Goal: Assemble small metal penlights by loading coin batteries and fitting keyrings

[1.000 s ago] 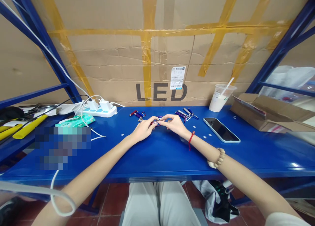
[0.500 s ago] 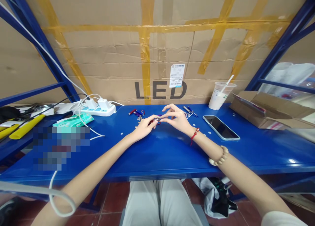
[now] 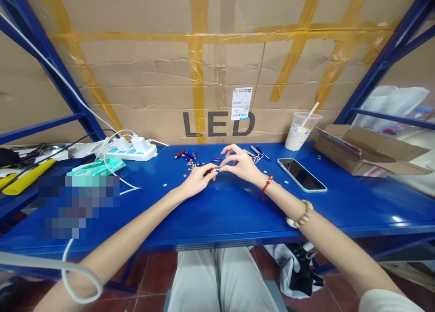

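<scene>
My left hand (image 3: 196, 180) is closed round a small dark red keychain flashlight (image 3: 211, 171), a short tube with a silver end pointing right. At that silver end, the thumb and index finger of my right hand (image 3: 238, 165) are pinched together, their other fingers raised and curved. The tips hide what lies between them. Behind my left hand, several small silver button cells (image 3: 190, 164) are scattered on the table. A purple carabiner clip (image 3: 216, 160) lies just beyond the fingertips. Red and blue tubes (image 3: 186, 155) with a clip are grouped at the back.
More metal tubes with chains (image 3: 260, 153) lie behind my right hand. On the right of the blue table (image 3: 217, 217) are a phone (image 3: 302, 175), a drink cup (image 3: 299, 133) and an open cardboard box (image 3: 360, 151). A power strip (image 3: 136, 152) and tissue pack (image 3: 98, 166) stand left.
More of the red flashlight now shows between my hands, its silver end towards my right fingers. Both hands stay close together. The whole view has shifted slightly.
</scene>
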Action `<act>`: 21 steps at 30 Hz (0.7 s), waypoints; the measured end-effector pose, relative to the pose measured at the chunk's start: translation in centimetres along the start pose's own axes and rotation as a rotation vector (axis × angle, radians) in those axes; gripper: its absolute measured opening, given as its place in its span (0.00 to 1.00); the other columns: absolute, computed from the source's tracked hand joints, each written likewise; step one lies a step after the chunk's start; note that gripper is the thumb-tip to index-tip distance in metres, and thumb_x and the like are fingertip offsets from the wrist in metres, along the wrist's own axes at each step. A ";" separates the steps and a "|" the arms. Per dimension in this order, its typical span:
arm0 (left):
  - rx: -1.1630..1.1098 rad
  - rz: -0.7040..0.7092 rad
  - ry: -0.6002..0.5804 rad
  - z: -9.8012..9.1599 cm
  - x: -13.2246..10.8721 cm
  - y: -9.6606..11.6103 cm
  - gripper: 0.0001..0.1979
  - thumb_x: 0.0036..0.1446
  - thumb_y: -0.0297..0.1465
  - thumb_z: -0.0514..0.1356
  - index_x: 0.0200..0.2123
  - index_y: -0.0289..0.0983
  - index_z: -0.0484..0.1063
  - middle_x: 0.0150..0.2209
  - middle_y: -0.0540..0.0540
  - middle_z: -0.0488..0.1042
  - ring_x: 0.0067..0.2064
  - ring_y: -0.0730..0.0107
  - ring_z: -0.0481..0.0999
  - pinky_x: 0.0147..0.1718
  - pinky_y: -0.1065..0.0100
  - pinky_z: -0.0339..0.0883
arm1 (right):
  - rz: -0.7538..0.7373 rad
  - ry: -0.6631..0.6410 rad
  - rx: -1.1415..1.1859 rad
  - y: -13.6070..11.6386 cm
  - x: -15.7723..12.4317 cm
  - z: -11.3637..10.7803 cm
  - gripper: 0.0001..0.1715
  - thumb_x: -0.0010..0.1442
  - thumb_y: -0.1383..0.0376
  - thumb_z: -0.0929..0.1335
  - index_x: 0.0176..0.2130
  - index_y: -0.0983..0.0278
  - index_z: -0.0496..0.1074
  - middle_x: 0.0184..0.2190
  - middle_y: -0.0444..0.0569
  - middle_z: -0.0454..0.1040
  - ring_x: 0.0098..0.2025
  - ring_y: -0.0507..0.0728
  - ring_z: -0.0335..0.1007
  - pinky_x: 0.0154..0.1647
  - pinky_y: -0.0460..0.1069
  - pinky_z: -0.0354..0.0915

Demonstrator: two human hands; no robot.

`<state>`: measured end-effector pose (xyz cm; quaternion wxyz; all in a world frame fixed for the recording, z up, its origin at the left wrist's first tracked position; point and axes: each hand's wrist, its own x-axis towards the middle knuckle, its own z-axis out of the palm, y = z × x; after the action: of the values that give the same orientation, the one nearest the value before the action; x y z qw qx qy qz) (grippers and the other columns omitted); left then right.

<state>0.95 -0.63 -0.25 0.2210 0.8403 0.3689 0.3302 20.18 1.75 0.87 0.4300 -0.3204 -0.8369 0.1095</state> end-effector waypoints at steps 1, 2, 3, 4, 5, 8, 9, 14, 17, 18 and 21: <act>0.014 0.005 0.001 0.1 -0.1 -0.2 0.11 0.60 0.33 0.50 0.38 0.35 0.70 0.28 0.50 0.75 0.27 0.73 0.71 0.32 0.73 0.63 | 0.015 -0.010 -0.008 0.2 -0.1 0.1 0.06 0.49 0.61 0.73 0.25 0.61 0.78 0.41 0.49 0.68 0.40 0.54 0.66 0.34 0.49 0.65; 0.028 0.012 0.001 0.3 -0.1 -0.4 0.11 0.60 0.33 0.50 0.39 0.36 0.70 0.28 0.49 0.75 0.28 0.72 0.72 0.33 0.73 0.64 | 0.031 -0.024 -0.016 0.3 -0.1 0.2 0.06 0.48 0.61 0.73 0.25 0.61 0.78 0.41 0.49 0.68 0.40 0.54 0.66 0.38 0.50 0.65; 0.042 0.020 0.002 0.5 -0.2 -0.7 0.12 0.60 0.33 0.50 0.40 0.36 0.71 0.29 0.49 0.76 0.30 0.71 0.73 0.34 0.72 0.64 | 0.047 -0.041 -0.025 0.5 -0.2 0.3 0.06 0.48 0.60 0.73 0.25 0.61 0.78 0.40 0.48 0.69 0.41 0.55 0.66 0.41 0.51 0.65; 0.053 0.027 0.004 0.6 -0.3 -0.9 0.12 0.60 0.32 0.50 0.42 0.36 0.71 0.30 0.48 0.77 0.31 0.70 0.74 0.35 0.71 0.65 | 0.063 -0.060 -0.033 0.6 -0.3 0.5 0.06 0.48 0.60 0.74 0.26 0.60 0.78 0.40 0.48 0.69 0.41 0.55 0.65 0.43 0.52 0.64; 0.064 0.033 0.006 0.8 -0.3 -1.1 0.13 0.60 0.32 0.51 0.43 0.36 0.71 0.31 0.47 0.77 0.33 0.69 0.76 0.37 0.71 0.66 | 0.077 -0.077 -0.041 0.8 -0.4 0.6 0.06 0.48 0.60 0.74 0.26 0.60 0.78 0.40 0.48 0.69 0.42 0.55 0.65 0.44 0.52 0.64; 0.120 0.056 0.012 1.0 -0.6 -1.6 0.14 0.60 0.31 0.51 0.45 0.36 0.72 0.34 0.45 0.78 0.37 0.65 0.77 0.39 0.68 0.67 | 0.111 -0.112 -0.048 1.1 -0.7 0.8 0.06 0.48 0.59 0.73 0.26 0.59 0.78 0.38 0.47 0.70 0.43 0.56 0.65 0.45 0.53 0.63; 0.147 0.064 0.012 1.1 -0.6 -1.7 0.14 0.60 0.30 0.51 0.45 0.36 0.72 0.36 0.44 0.79 0.39 0.64 0.77 0.40 0.67 0.68 | 0.117 -0.121 -0.047 1.1 -0.7 0.9 0.06 0.48 0.59 0.73 0.26 0.59 0.78 0.37 0.47 0.70 0.43 0.56 0.65 0.45 0.53 0.63; 0.200 0.075 0.048 1.1 -0.8 -1.6 0.14 0.60 0.29 0.52 0.46 0.36 0.73 0.42 0.43 0.78 0.43 0.62 0.77 0.44 0.64 0.68 | 0.129 -0.113 -0.039 0.8 -0.9 1.1 0.05 0.49 0.61 0.73 0.26 0.60 0.78 0.35 0.47 0.71 0.41 0.56 0.66 0.45 0.53 0.62; 0.213 0.080 0.090 1.1 -0.8 -1.5 0.14 0.60 0.29 0.53 0.46 0.36 0.73 0.45 0.43 0.77 0.45 0.63 0.76 0.45 0.65 0.69 | 0.154 -0.094 -0.014 0.5 -0.9 1.2 0.06 0.51 0.61 0.72 0.26 0.61 0.77 0.34 0.47 0.71 0.41 0.56 0.66 0.44 0.53 0.62; 0.232 0.086 0.099 1.1 -0.8 -1.5 0.14 0.60 0.29 0.53 0.46 0.36 0.73 0.45 0.43 0.77 0.45 0.63 0.76 0.45 0.65 0.69 | 0.165 -0.091 -0.002 0.4 -0.9 1.2 0.06 0.51 0.61 0.72 0.26 0.61 0.77 0.34 0.47 0.71 0.41 0.56 0.66 0.43 0.52 0.63; 0.300 0.116 0.109 1.0 -1.0 -1.4 0.14 0.60 0.29 0.52 0.46 0.37 0.73 0.45 0.43 0.77 0.45 0.62 0.76 0.45 0.64 0.70 | 0.196 -0.093 0.033 0.2 -1.0 1.2 0.08 0.51 0.59 0.71 0.26 0.62 0.77 0.33 0.48 0.71 0.41 0.57 0.67 0.41 0.52 0.63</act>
<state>0.50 -0.59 -2.18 0.0532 0.8646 0.3763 0.3286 19.71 1.43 -0.62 0.3831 -0.3884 -0.8187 0.1794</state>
